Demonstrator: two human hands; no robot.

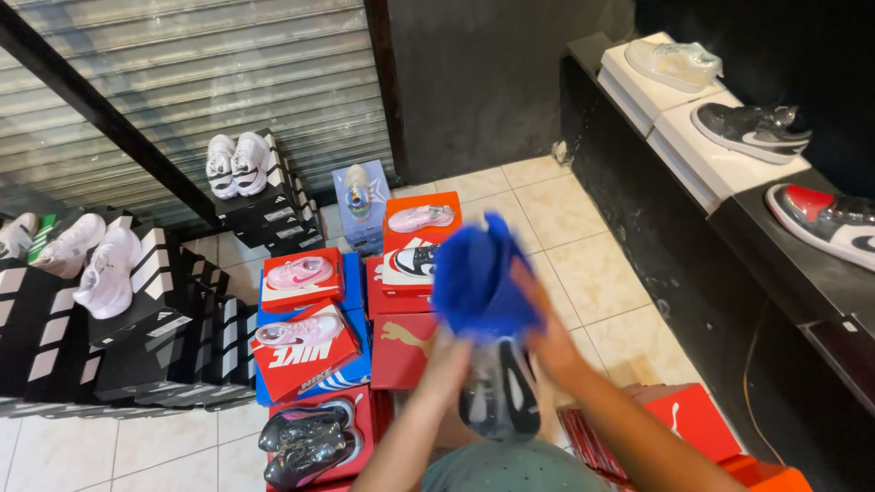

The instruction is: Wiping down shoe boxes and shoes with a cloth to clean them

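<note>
Both forearms come up from the bottom edge and meet in the middle of the view. The left hand (448,353) is closed around the side of a shoe (499,390) that is wrapped in clear plastic; the shoe is black with a white stripe, and it points down towards the person's body. The right hand (545,335) grips a blue cloth (479,278) and presses it against the upper end of the shoe. The cloth is bunched and blurred, so its exact shape is not clear. The shoe sits between the two hands, just under the cloth.

Behind the hands, red boxes (406,342) stand in a stack on the tiled floor (583,264), and each top box carries one wrapped shoe: pink ones on the left, a black and white one nearer the cloth. One red box (305,353) lies tilted on blue boxes. Further left are black boxes with white stripes (150,310) with white shoes (105,273) on top. At the right, white boxes (711,150) on a dark shelf hold single shoes. A red box (697,419) lies just beside the right forearm.
</note>
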